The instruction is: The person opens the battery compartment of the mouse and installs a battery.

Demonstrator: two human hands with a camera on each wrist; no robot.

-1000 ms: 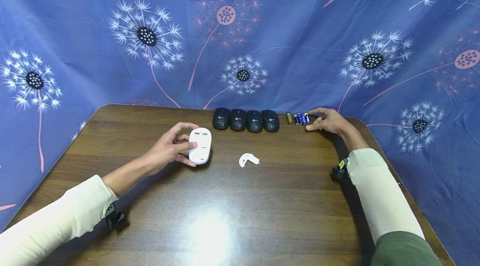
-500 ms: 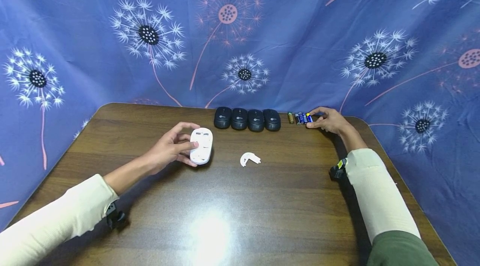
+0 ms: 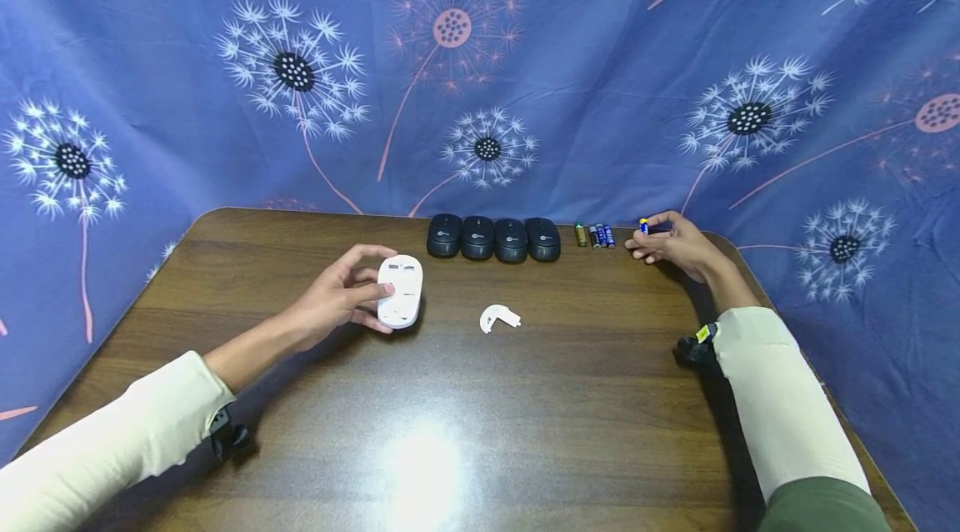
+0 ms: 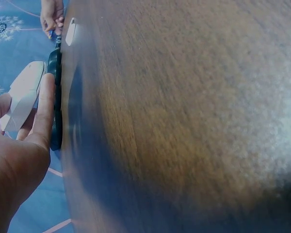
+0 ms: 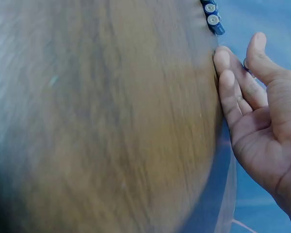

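My left hand (image 3: 333, 298) grips a white computer mouse (image 3: 405, 308) by its sides, underside facing up, with the thumb across it. The underside has open recesses. In the left wrist view the mouse (image 4: 26, 90) is held above the table, seen edge-on. At the far right, my right hand (image 3: 681, 247) pinches a blue battery with a yellow end (image 3: 643, 227), upright between thumb and fingers. In the right wrist view that battery is mostly hidden behind the fingers. A curved white cover (image 3: 507, 315) lies on the table between the hands.
Several black mice (image 3: 477, 238) stand in a row at the table's back edge. Right of them lie a gold-and-green battery (image 3: 581, 235) and a few blue batteries (image 3: 602, 237). A blue floral cloth (image 3: 585, 98) hangs behind the wooden table (image 3: 570, 415).
My right hand has picked the yellow-ended battery from the end of the battery row and moved slightly right with it. My left hand and the white mouse have stayed put.
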